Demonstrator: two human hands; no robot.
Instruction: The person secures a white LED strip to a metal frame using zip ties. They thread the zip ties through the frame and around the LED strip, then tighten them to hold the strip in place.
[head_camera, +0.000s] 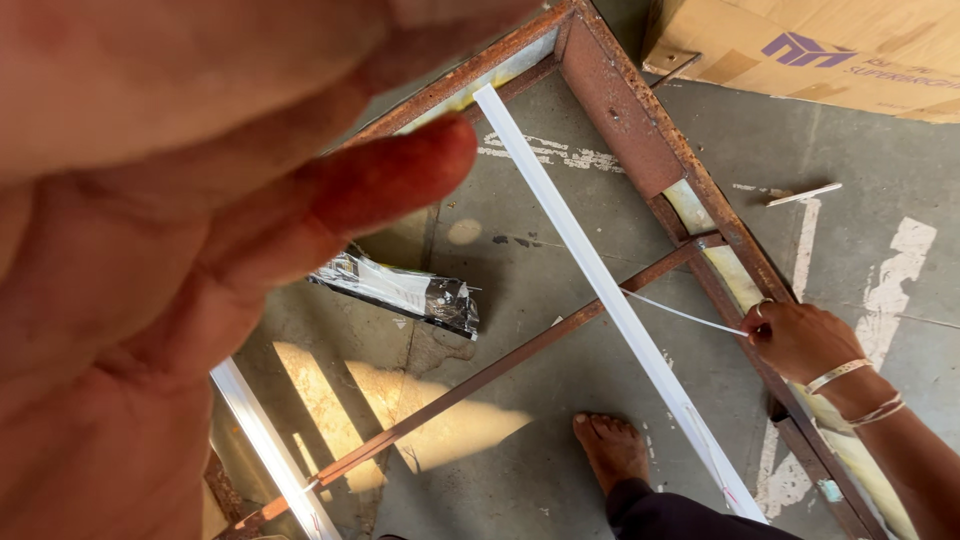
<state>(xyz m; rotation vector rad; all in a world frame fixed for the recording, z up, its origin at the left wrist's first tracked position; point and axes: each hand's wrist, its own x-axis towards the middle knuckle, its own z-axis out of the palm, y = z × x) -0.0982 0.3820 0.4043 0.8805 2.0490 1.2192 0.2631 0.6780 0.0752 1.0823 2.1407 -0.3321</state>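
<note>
Head view, near to far. One left hand (170, 250) fills the left half of the frame, very close to the lens and blurred; one finger (400, 170) extends to the right and the others lie loosely above it. This hand grasps nothing visible, and whether it touches anything cannot be told.

One bare foot (610, 450) stands on the concrete floor (560, 260) at bottom centre, inside the frame opening.

One right hand (800, 340) reaches in from the lower right, wrist bent inward, with metal bangles (860, 390) on the wrist. Its fingers are pinched closed on the end of one thin white strip (685, 314), which runs left from the fingertips to the long white channel (610, 300).

White channels counted: two. The first lies diagonally from the upper frame corner down to the lower right, across the crossbar. The second white channel (265, 440) lies at lower left, partly hidden behind the left hand.

One rusted rectangular metal frame (620, 90) lies flat on the floor, with one diagonal crossbar (520, 355).

One crumpled foil wrapper (400, 290) lies on the floor inside the frame. One short white offcut (805, 194) lies outside the frame, upper right. One cardboard box (830, 50) occupies the top right corner; its contents are not visible.
</note>
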